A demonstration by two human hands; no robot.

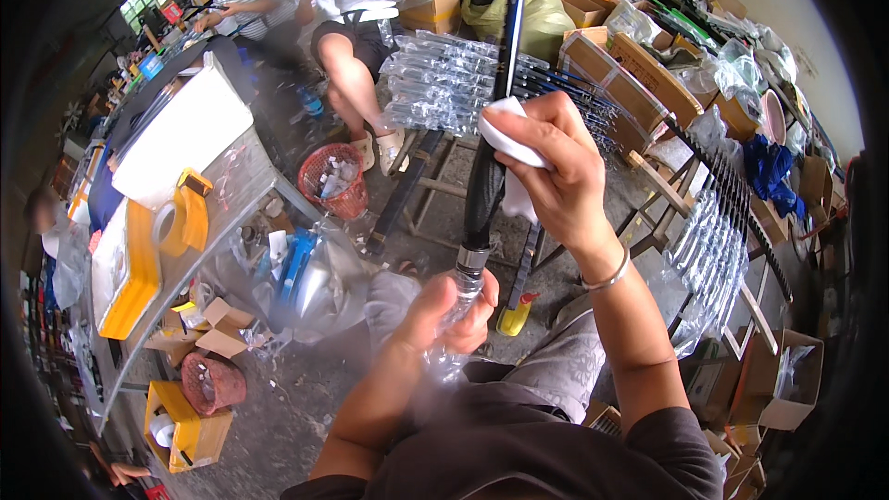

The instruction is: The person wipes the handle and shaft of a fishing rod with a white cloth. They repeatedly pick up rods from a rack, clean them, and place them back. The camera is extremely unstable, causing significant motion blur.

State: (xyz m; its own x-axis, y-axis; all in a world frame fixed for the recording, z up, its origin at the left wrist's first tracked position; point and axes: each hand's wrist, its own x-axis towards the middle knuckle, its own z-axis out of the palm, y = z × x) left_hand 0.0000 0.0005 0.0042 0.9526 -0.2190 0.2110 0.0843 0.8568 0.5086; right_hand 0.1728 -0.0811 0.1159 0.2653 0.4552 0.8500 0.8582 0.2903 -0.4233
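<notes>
A dark fishing rod (484, 190) stands nearly upright before me, with a black grip and a silver ring near its lower end. My left hand (452, 319) is closed around that lower end, which is covered in clear, crinkled plastic. Higher up, my right hand (560, 171) pinches a folded white cloth (512, 137) against the rod, just above the thick black grip. Part of the cloth hangs down below the fingers. The rod's upper end runs out of view at the top.
Plastic-wrapped rods lie on a rack (435, 83) ahead; more wrapped rods (711, 239) rest on a right-hand stand. At left, a worktable (222, 194) bears tape rolls. A red basket (333, 181) and cartons (206, 426) stand on the floor. Two co-workers (356, 0) sit beyond.
</notes>
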